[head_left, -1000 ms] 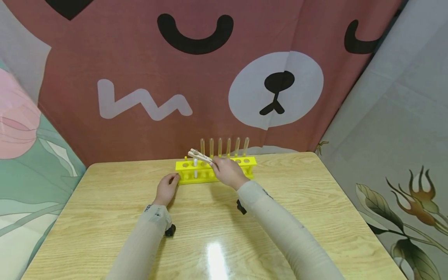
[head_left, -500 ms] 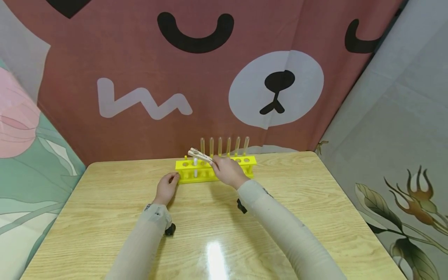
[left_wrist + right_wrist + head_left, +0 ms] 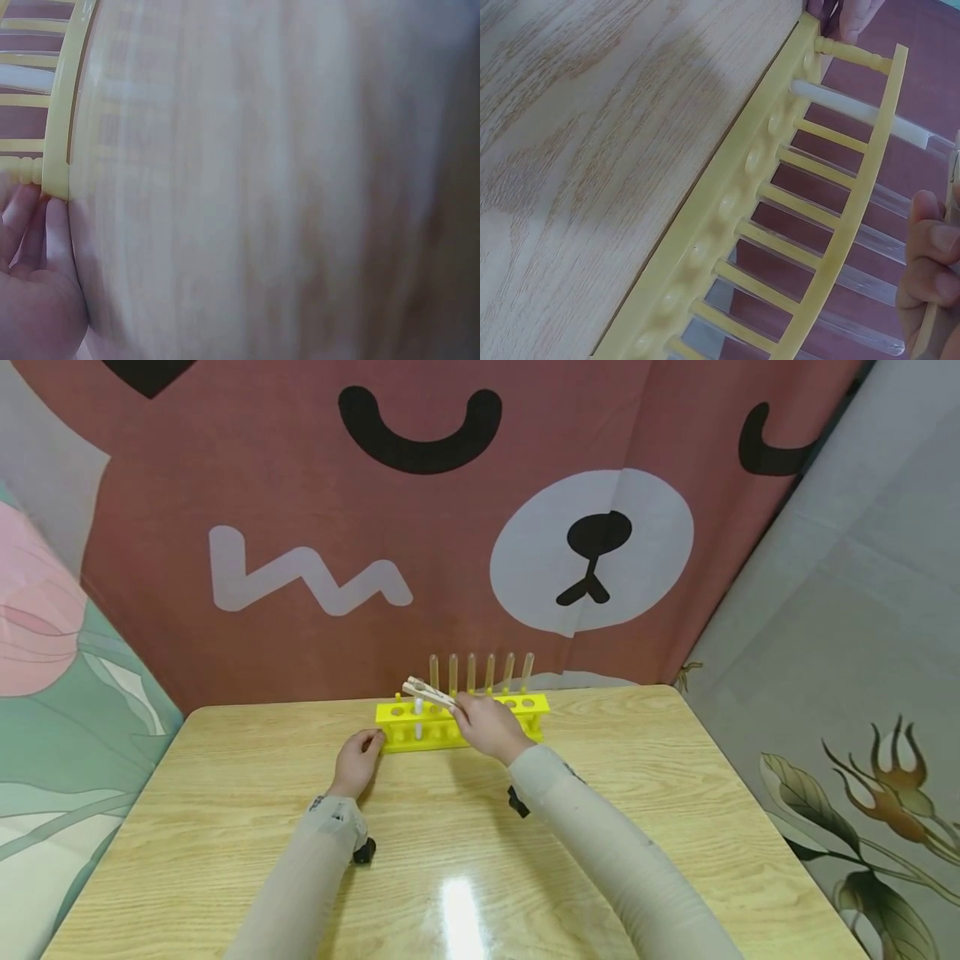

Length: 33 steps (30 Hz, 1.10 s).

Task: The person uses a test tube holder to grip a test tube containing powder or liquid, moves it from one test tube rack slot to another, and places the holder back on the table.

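A yellow test tube rack (image 3: 397,747) stands at the back of the table. My left hand (image 3: 356,765) pinches its left end, with thumb and fingers at the base corner (image 3: 57,176) in the left wrist view. My right hand (image 3: 491,727) grips a wooden test tube clamp (image 3: 430,692) above the rack, slanting left. A test tube with white contents (image 3: 847,105) stands upright in the second hole from the left. The clamp's jaws are at this tube's clear upper end; whether they squeeze it cannot be made out.
Several clear tubes (image 3: 491,673) stand upside down on pegs along the rack's rear. Behind the table (image 3: 262,793) hangs a brown curtain (image 3: 300,652) with a bear print. A grey floral curtain (image 3: 825,610) hangs at the right.
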Motion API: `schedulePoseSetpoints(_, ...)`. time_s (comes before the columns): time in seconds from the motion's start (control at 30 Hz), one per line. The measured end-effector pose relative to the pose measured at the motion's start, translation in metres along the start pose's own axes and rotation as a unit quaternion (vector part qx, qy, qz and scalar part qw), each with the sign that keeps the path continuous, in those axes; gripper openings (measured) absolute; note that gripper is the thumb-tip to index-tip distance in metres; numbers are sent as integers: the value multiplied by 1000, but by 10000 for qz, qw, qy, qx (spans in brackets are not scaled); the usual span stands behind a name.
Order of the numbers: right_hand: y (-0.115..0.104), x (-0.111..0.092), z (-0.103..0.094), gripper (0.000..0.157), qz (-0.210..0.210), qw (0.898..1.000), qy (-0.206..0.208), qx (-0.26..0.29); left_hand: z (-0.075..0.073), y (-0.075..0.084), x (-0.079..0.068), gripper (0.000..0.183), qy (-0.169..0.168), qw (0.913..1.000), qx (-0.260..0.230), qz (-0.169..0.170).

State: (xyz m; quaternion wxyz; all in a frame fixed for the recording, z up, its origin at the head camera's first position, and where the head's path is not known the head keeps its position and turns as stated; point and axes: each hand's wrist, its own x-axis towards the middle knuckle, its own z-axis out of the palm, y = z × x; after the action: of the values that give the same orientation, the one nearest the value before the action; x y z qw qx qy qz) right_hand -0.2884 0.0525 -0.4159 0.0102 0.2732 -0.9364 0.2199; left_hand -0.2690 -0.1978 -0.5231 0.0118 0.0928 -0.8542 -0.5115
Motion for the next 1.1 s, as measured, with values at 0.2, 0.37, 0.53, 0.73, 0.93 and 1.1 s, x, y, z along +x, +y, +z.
schedulePoseSetpoints(0.2,-1,-1,-2,26,-22,10000,41,2,0,-1,1,42,-11,10000,-38,24)
schedulePoseSetpoints(0.37,-1,-2,-3,26,-75,10000,58,-23,-1,-1,0,43,-10,10000,-42,36)
schedulePoseSetpoints(0.53,-1,-3,-5,27,-80,9999,110,-25,-1,1,-1,43,-27,10000,-67,20)
schedulePoseSetpoints(0.73,-2,-3,-6,27,-29,9999,139,-24,0,0,-2,43,-37,10000,-56,35)
schedulePoseSetpoints(0.93,-3,-3,-9,26,-78,9997,208,-33,0,-1,-3,44,-53,10000,-17,60)
schedulePoseSetpoints(1.1,-3,-2,-12,25,-119,9994,314,22,0,-1,-3,45,-70,9999,-8,71)
